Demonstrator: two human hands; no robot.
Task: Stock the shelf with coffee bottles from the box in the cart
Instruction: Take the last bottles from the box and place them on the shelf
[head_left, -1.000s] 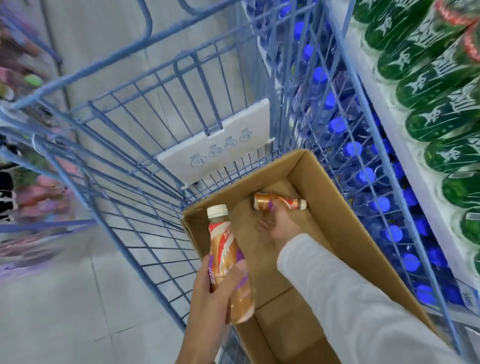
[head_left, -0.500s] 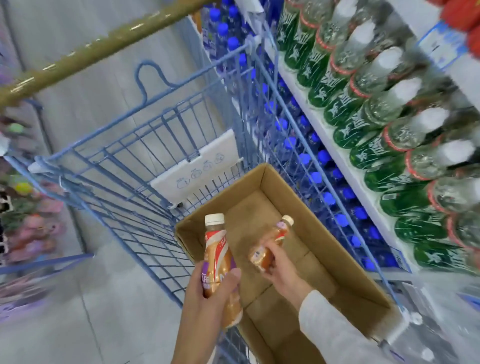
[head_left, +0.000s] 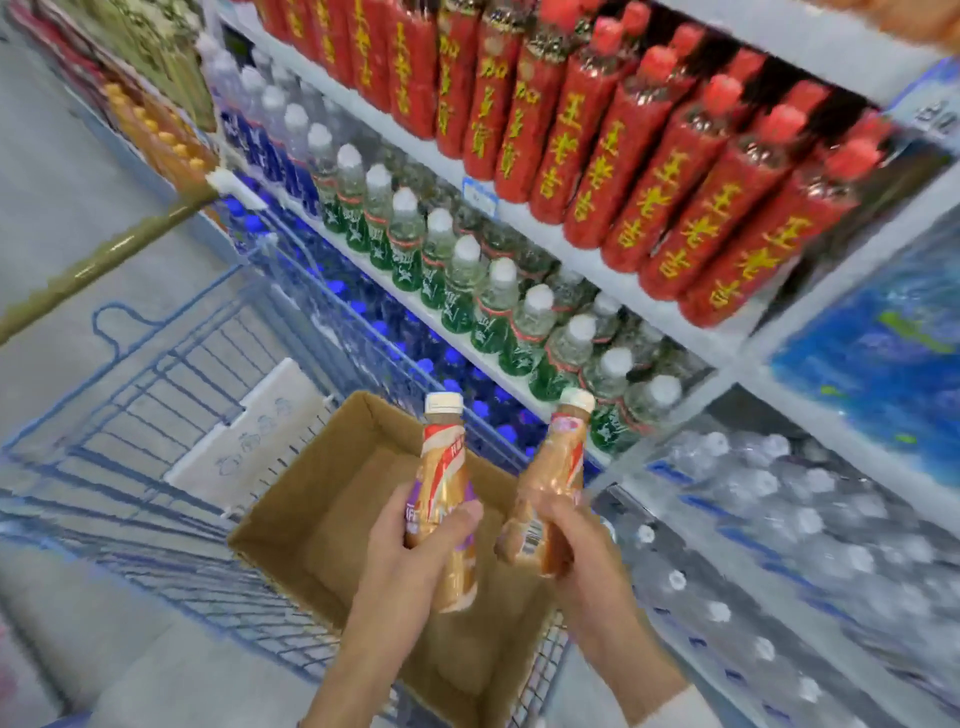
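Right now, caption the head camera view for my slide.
Left hand grips the left coffee bottle, right hand the right coffee bottle, above the cardboard box in the blue cart.

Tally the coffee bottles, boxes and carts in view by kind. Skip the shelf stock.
Coffee bottles: 2, the left bottle in the left hand, the right bottle in the right hand
Cardboard box: 1
Cart: 1
Total: 4
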